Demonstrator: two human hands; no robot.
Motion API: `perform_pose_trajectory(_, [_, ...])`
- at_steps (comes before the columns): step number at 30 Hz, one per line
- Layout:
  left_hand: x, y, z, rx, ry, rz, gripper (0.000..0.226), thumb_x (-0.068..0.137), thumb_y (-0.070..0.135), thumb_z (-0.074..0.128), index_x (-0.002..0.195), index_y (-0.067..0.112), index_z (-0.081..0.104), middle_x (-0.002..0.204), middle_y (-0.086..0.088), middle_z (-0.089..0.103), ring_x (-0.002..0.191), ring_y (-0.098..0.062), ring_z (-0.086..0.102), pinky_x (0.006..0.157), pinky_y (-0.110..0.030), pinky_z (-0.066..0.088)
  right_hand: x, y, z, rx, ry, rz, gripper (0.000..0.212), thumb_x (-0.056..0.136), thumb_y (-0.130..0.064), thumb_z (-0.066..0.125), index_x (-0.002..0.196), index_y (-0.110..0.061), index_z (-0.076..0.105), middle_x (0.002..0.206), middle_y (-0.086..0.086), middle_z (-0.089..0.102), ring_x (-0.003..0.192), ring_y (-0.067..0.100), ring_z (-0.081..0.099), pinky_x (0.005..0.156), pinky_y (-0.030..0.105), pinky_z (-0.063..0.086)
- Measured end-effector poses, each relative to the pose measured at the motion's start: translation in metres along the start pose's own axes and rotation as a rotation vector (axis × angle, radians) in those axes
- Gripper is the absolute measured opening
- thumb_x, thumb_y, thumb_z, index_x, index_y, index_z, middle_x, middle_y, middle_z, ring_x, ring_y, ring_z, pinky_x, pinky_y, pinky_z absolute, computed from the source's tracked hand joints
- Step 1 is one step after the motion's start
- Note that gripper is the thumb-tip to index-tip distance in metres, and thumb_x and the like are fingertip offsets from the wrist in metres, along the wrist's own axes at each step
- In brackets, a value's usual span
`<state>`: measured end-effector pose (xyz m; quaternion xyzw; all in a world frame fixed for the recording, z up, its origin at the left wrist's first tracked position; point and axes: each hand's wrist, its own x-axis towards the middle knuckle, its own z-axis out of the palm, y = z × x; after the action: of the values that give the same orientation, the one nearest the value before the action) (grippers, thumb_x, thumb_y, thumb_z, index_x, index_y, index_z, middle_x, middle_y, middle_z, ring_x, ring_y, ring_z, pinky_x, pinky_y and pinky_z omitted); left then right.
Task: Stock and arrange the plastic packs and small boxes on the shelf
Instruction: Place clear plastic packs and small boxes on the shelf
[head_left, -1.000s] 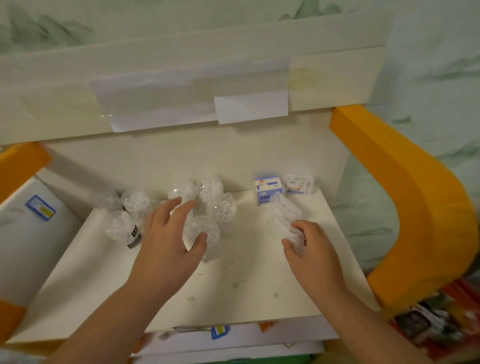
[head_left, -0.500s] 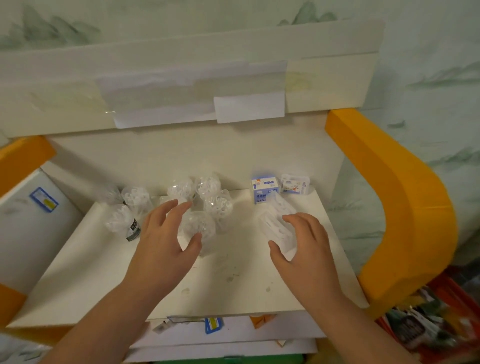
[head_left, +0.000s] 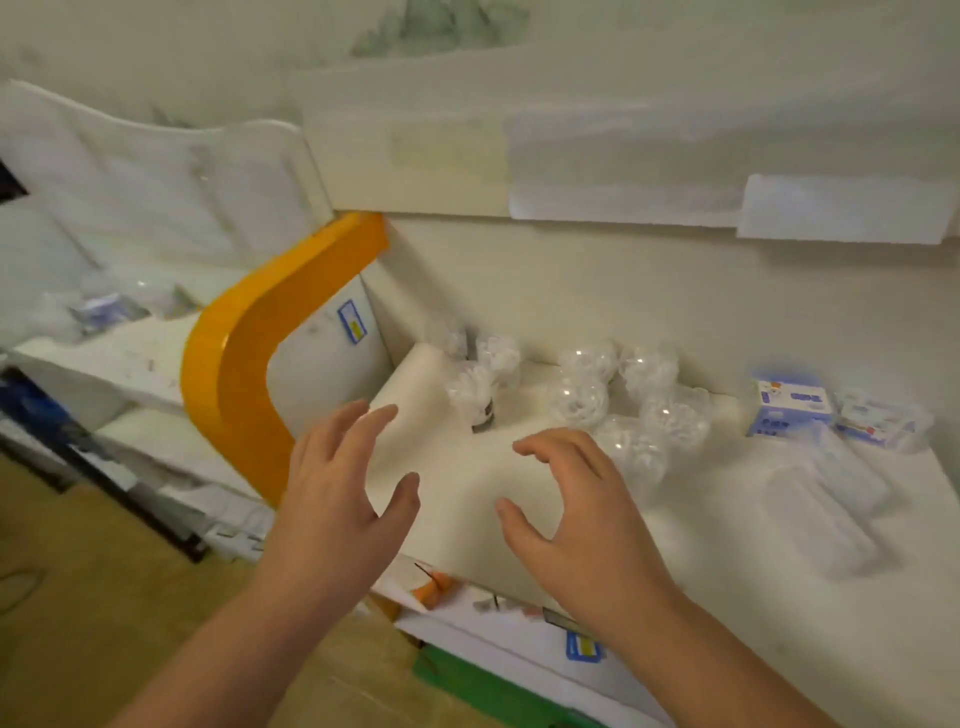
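1. Head view: both hands hover over the front left part of the shelf (head_left: 467, 499), holding nothing. Left hand (head_left: 337, 499) has fingers spread & near straight; right hand (head_left: 582, 514) is spread w/ fingertips curled a bit, claw-like.
2. Task stuff sits centre to right of frame: clear plastic packs (head_left: 628, 400) bunched near the back wall, a blue-and-white small box (head_left: 787, 408) w/ a second small box (head_left: 878, 421) just beside it at right, and a long clear pack (head_left: 826, 499) lying flat toward the front right.
3. Risk, imo: the round packs are packed close, some touching. Right hand is just beside the nearest one, so a quick sweep could knock it into the others & scatter the bunch.
4. One pack w/ a dark label (head_left: 483, 410) looks to stand upright at the left of the bunch; a nudge could tip it.
5. The clear packs barely show against the pale shelf, easy to misjudge an edge & push one off the front.
6. The whole frame is blurred, so the head is prob. mid-turn; reaching while looking away raises the odds of a bump.
7. Writing: nothing readable. Box print is blue smudge only. A blue-and-yellow tag (head_left: 352, 322) at the orange side panel (head_left: 234, 364) & another tag (head_left: 582, 647) under the shelf edge are too blurred, no brand to tell.
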<state>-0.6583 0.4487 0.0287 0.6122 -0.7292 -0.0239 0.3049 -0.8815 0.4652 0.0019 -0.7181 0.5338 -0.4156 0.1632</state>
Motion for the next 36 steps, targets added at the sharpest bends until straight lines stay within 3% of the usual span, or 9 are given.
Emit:
perform_pose_trajectory(2, [-0.005, -0.026, -0.027, -0.001, 0.064, -0.029, 0.061, 0.084, 0.035, 0.068, 0.140, 0.033, 0.042, 0.144, 0.008, 0.037, 0.133, -0.016, 0.031, 0.099, -0.044, 0.046, 0.017, -0.025, 0.023, 0.010, -0.062, -0.061, 0.038, 0.084, -0.048, 0.057, 0.120, -0.043, 0.047, 0.119, -0.031, 0.043, 0.119, -0.005, 0.044, 0.095, 0.005, 0.033])
perform_pose_trajectory(5, [-0.014, -0.068, -0.068, 0.043, 0.136, -0.050, 0.062, 0.085, 0.046, 0.061, 0.141, 0.039, 0.037, 0.145, 0.016, 0.034, 0.131, -0.003, 0.030, 0.096, -0.030, 0.038, 0.044, -0.067, 0.060, 0.023, -0.127, -0.148, 0.038, 0.084, -0.049, 0.056, 0.120, -0.045, 0.047, 0.118, -0.032, 0.043, 0.117, -0.008, 0.043, 0.094, 0.004, 0.033])
perform_pose_trajectory(9, [-0.026, -0.139, -0.113, 0.079, 0.151, -0.125, 0.064, 0.085, 0.052, 0.057, 0.144, 0.046, 0.030, 0.144, 0.025, 0.029, 0.129, 0.009, 0.022, 0.099, -0.025, 0.031, 0.070, -0.131, 0.122, 0.054, -0.177, -0.236, 0.038, 0.084, -0.047, 0.060, 0.121, -0.042, 0.051, 0.117, -0.031, 0.046, 0.114, -0.008, 0.045, 0.093, 0.005, 0.035])
perform_pose_trajectory(14, [-0.033, -0.242, -0.163, 0.113, 0.156, -0.241, 0.070, 0.086, 0.054, 0.055, 0.148, 0.042, 0.026, 0.147, 0.022, 0.026, 0.138, 0.001, 0.019, 0.105, -0.025, 0.026, 0.095, -0.200, 0.213, 0.072, -0.223, -0.265, 0.039, 0.083, -0.042, 0.068, 0.117, -0.045, 0.050, 0.115, -0.032, 0.046, 0.112, -0.009, 0.046, 0.089, 0.001, 0.031])
perform_pose_trajectory(19, [-0.025, -0.324, -0.201, 0.142, 0.126, -0.230, 0.069, 0.089, 0.051, 0.057, 0.149, 0.038, 0.027, 0.149, 0.018, 0.028, 0.141, -0.004, 0.021, 0.108, -0.025, 0.026, 0.125, -0.239, 0.292, 0.095, -0.215, -0.215, 0.039, 0.082, -0.036, 0.069, 0.112, -0.048, 0.047, 0.112, -0.036, 0.045, 0.111, -0.017, 0.043, 0.087, -0.002, 0.029])
perform_pose_trajectory(25, [-0.004, -0.390, -0.209, 0.108, 0.106, -0.240, 0.066, 0.088, 0.053, 0.053, 0.147, 0.041, 0.027, 0.149, 0.020, 0.027, 0.140, -0.001, 0.019, 0.107, -0.024, 0.027, 0.157, -0.254, 0.353, 0.097, -0.219, -0.138, 0.036, 0.083, -0.040, 0.067, 0.113, -0.048, 0.049, 0.114, -0.034, 0.045, 0.113, -0.011, 0.046, 0.087, 0.002, 0.033])
perform_pose_trajectory(29, [0.024, -0.428, -0.195, 0.084, 0.107, -0.263, 0.067, 0.088, 0.052, 0.055, 0.147, 0.044, 0.026, 0.149, 0.022, 0.025, 0.139, 0.002, 0.017, 0.098, -0.011, 0.023, 0.189, -0.256, 0.393, 0.132, -0.201, -0.118, 0.037, 0.080, -0.046, 0.062, 0.115, -0.046, 0.049, 0.115, -0.031, 0.047, 0.112, -0.011, 0.046, 0.089, 0.009, 0.037])
perform_pose_trajectory(34, [0.075, -0.481, -0.187, 0.108, 0.073, -0.286, 0.068, 0.087, 0.054, 0.057, 0.147, 0.045, 0.026, 0.148, 0.023, 0.026, 0.138, 0.002, 0.019, 0.105, -0.021, 0.024, 0.258, -0.264, 0.457, 0.207, -0.133, -0.088, 0.037, 0.080, -0.041, 0.065, 0.115, -0.043, 0.052, 0.114, -0.027, 0.047, 0.110, -0.004, 0.049, 0.092, 0.018, 0.043])
perform_pose_trajectory(36, [0.098, -0.504, -0.191, 0.120, 0.076, -0.310, 0.069, 0.086, 0.053, 0.060, 0.146, 0.045, 0.027, 0.148, 0.024, 0.026, 0.137, 0.004, 0.017, 0.105, -0.022, 0.023, 0.291, -0.272, 0.484, 0.218, -0.119, -0.078, 0.038, 0.082, -0.039, 0.067, 0.117, -0.041, 0.051, 0.116, -0.025, 0.047, 0.109, -0.003, 0.048, 0.089, 0.015, 0.041])
